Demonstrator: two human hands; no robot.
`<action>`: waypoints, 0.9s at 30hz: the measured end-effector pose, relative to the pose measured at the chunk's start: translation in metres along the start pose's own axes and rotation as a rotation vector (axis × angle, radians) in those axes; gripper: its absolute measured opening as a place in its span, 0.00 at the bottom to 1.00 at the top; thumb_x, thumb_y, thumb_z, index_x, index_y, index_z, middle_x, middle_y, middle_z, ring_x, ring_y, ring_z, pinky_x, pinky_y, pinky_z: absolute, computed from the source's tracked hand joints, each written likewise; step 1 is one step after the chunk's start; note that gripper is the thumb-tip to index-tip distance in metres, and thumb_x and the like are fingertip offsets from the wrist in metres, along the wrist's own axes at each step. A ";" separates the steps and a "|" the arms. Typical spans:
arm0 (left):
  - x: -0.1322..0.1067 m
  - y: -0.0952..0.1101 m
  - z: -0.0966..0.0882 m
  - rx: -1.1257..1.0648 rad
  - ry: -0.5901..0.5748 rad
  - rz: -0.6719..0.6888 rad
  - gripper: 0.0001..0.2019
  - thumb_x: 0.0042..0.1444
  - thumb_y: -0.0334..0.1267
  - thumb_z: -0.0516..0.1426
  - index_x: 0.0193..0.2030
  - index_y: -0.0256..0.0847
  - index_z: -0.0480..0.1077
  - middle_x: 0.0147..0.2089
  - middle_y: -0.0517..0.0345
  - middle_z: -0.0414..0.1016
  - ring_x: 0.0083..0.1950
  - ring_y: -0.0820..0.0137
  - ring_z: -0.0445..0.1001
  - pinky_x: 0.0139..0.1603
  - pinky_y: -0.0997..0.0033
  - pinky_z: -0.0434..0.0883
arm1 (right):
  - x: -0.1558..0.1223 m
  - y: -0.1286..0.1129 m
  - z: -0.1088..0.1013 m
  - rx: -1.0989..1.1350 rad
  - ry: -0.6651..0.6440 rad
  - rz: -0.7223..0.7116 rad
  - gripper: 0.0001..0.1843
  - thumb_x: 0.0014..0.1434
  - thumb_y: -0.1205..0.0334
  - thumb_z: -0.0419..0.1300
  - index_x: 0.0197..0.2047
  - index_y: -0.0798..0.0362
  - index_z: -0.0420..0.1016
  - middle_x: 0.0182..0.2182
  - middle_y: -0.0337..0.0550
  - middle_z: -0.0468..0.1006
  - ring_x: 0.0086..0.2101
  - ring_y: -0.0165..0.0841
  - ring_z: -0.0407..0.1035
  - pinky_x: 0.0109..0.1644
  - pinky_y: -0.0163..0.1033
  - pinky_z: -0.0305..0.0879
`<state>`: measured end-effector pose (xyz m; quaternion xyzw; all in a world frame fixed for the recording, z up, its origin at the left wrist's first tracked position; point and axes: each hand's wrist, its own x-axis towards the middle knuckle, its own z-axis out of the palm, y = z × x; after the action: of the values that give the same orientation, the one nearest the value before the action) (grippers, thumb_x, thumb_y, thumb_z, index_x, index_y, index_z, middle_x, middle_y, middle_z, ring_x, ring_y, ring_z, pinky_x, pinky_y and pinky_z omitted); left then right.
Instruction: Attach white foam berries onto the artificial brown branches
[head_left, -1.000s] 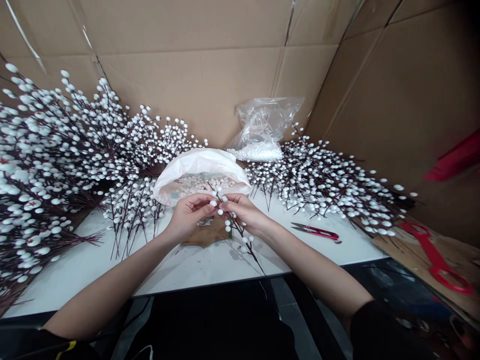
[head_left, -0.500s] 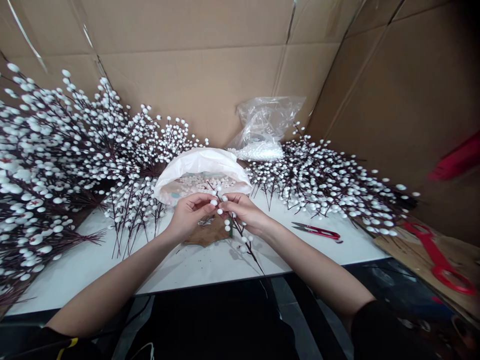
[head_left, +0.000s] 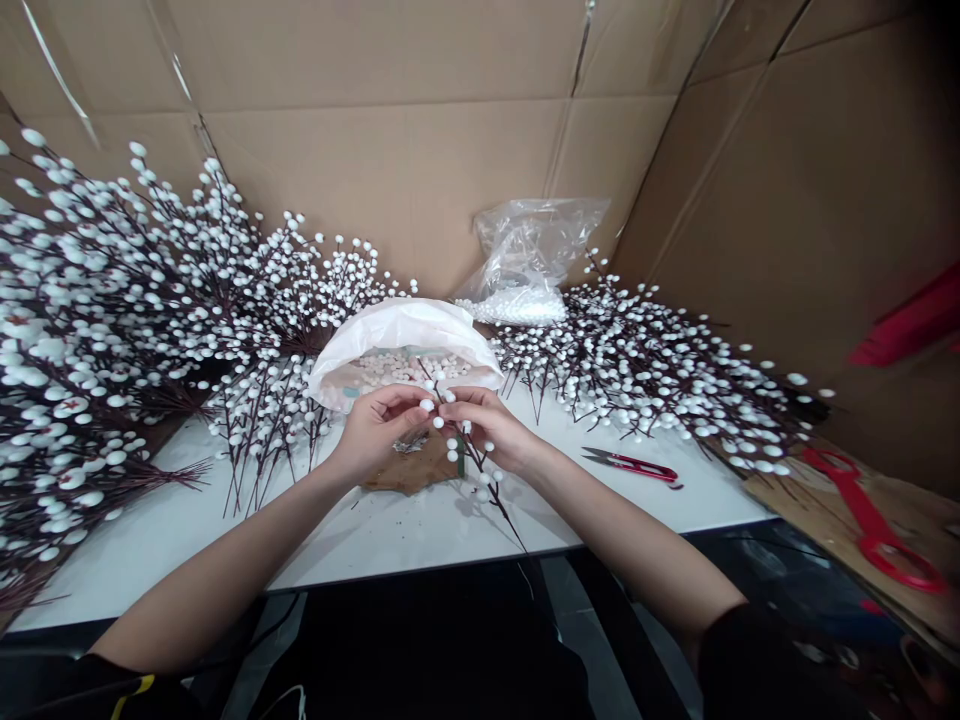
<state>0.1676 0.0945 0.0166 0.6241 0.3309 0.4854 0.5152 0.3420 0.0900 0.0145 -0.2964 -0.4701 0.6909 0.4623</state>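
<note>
Between my hands is a dark artificial berry stem (head_left: 491,492) with white berries along it, its bare end slanting down toward the table's front edge. My right hand (head_left: 487,425) is closed, thumb and fingers pinching the stem near its upper part. My left hand (head_left: 382,425) pinches a white berry (head_left: 427,405) right beside the stem. Just behind both hands lies an open white plastic bag (head_left: 409,322) with many loose white berries (head_left: 382,370) inside. Under the hands a brown cardboard piece (head_left: 409,470) lies on the table, partly hidden.
Large bundles of white-berry stems (head_left: 150,270) fill the left side, and another pile (head_left: 637,350) lies at right. Red-handled thread snips (head_left: 634,465) lie on the white table (head_left: 315,545). A clear plastic bag (head_left: 536,250) stands behind. A red tool with ring ends (head_left: 862,510) is far right.
Both hands stay nearly in place, still pinching. The stem has turned slightly between the fingers, and its berries sit a little differently. The view has shifted slightly.
</note>
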 end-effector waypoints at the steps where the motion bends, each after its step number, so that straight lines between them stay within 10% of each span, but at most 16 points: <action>1: 0.000 0.000 0.000 0.002 0.002 -0.004 0.13 0.47 0.42 0.64 0.37 0.37 0.75 0.37 0.53 0.80 0.38 0.65 0.78 0.42 0.66 0.74 | 0.000 0.000 0.000 0.000 0.002 0.000 0.05 0.46 0.64 0.65 0.28 0.55 0.76 0.24 0.36 0.74 0.23 0.25 0.65 0.27 0.32 0.57; 27: 0.000 -0.011 -0.005 0.035 0.017 0.010 0.13 0.45 0.41 0.66 0.36 0.36 0.76 0.38 0.51 0.81 0.39 0.64 0.78 0.42 0.65 0.75 | 0.004 0.007 0.000 -0.147 0.011 -0.001 0.06 0.47 0.63 0.62 0.24 0.56 0.71 0.19 0.33 0.68 0.20 0.24 0.59 0.24 0.31 0.52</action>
<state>0.1640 0.0991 0.0061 0.6306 0.3407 0.4873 0.4989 0.3381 0.0929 0.0082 -0.3328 -0.5172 0.6528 0.4423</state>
